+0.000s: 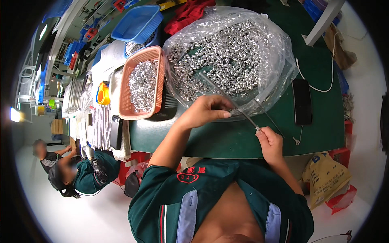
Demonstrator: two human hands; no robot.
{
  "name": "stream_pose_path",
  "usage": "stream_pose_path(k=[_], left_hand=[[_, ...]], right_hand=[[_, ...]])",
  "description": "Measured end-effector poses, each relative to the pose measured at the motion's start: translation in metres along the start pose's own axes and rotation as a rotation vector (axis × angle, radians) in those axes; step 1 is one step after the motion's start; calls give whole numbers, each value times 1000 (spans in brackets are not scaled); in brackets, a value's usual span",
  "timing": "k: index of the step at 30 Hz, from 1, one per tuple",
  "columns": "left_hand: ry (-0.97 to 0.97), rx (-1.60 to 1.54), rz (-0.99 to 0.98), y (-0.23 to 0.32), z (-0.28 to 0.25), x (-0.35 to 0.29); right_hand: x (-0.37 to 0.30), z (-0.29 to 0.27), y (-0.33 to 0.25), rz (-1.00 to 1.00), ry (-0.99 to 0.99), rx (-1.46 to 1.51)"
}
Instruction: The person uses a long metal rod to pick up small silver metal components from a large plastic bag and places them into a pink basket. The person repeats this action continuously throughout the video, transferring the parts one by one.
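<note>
A thin metal rod [216, 87] slants from above the bag of metal sleeves [239, 52] toward my right side. My right hand [270, 142] pinches its near end, where a small silver sleeve [258, 130] shows at the fingertips. My left hand [206, 110] is at the bag's near edge, its fingers curled against the middle of the rod and its thumb bent toward them. Whether a sleeve is also between those fingers is hidden. The clear plastic bag [279, 48] lies spread open under the many loose silver sleeves.
A pink basket [122, 91] of small metal parts stands left of the bag, with a blue basket [139, 24] behind. At right on the green table [324, 129] lie a black phone [302, 101], a white cable [333, 69] and a key [297, 141]. Two people sit at far left.
</note>
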State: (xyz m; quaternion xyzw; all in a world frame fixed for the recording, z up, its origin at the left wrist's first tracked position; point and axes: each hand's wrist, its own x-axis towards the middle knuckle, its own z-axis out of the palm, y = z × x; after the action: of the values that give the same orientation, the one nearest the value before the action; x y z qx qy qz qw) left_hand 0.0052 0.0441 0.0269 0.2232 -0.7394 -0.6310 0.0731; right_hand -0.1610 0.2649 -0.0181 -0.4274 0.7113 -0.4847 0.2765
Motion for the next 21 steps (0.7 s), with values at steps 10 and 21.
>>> stream_pose_path(k=[10,21], left_hand=[[487,1026,108,-45,-75,61],[384,-424,216,-49,-81,40]], right_hand=[[3,-4,-2,18,4,111],[4,-7,-3,32,-29,103]])
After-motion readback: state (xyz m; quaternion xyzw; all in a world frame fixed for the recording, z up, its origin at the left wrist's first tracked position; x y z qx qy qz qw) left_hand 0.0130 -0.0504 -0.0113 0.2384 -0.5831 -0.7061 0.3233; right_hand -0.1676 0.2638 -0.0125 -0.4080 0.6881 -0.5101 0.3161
